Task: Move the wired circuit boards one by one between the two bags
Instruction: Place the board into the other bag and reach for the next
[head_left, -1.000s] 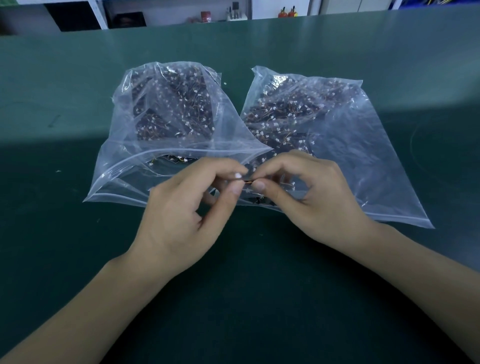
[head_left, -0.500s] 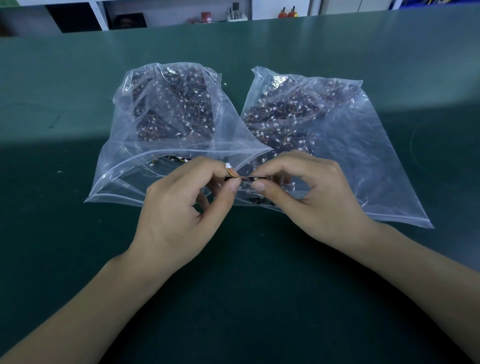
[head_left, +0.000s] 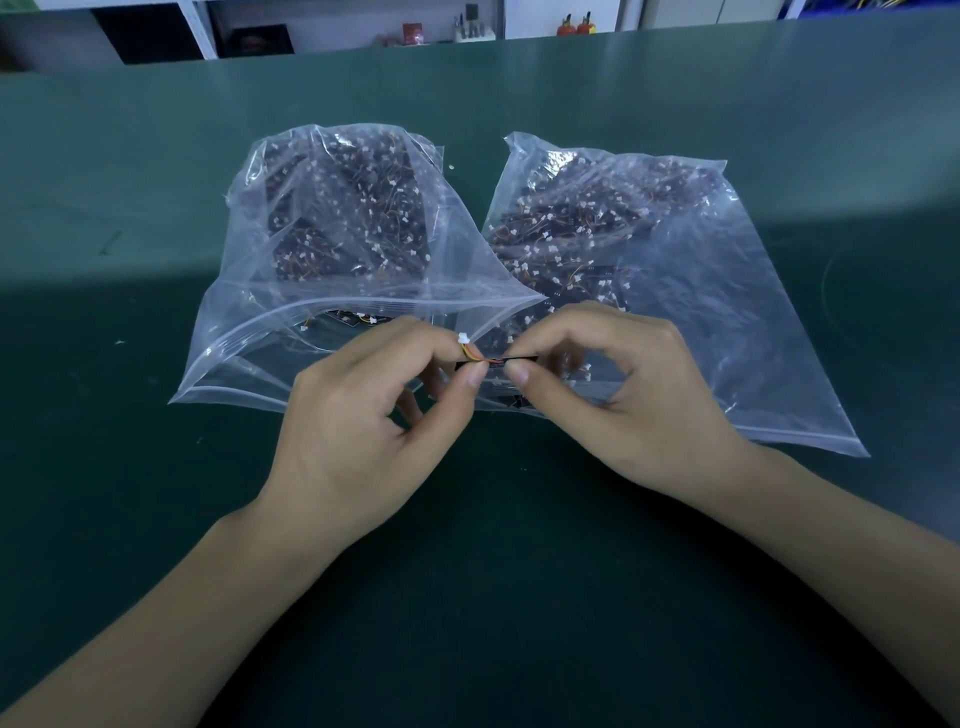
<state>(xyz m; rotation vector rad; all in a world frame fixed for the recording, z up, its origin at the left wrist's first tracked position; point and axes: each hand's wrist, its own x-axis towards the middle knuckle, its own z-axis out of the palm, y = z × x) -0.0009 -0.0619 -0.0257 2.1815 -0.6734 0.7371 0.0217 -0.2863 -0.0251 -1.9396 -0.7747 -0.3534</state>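
Both hands pinch one wired circuit board (head_left: 511, 360) just above the near mouths of the bags, left hand (head_left: 358, 431) on its thin wires, right hand (head_left: 631, 400) on the stiff edge — light, fragile, best held there.

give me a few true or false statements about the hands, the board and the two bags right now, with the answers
1. Both hands pinch one wired circuit board between them. True: the left hand and the right hand hold it in front of the bags.
2. The board's white connector is at the right hand. False: it sits at the left hand's fingertips.
3. Both bags hold many boards. True: the left bag and the right bag are both well filled.
4. The bags are stacked one on the other. False: they lie side by side on the green table.
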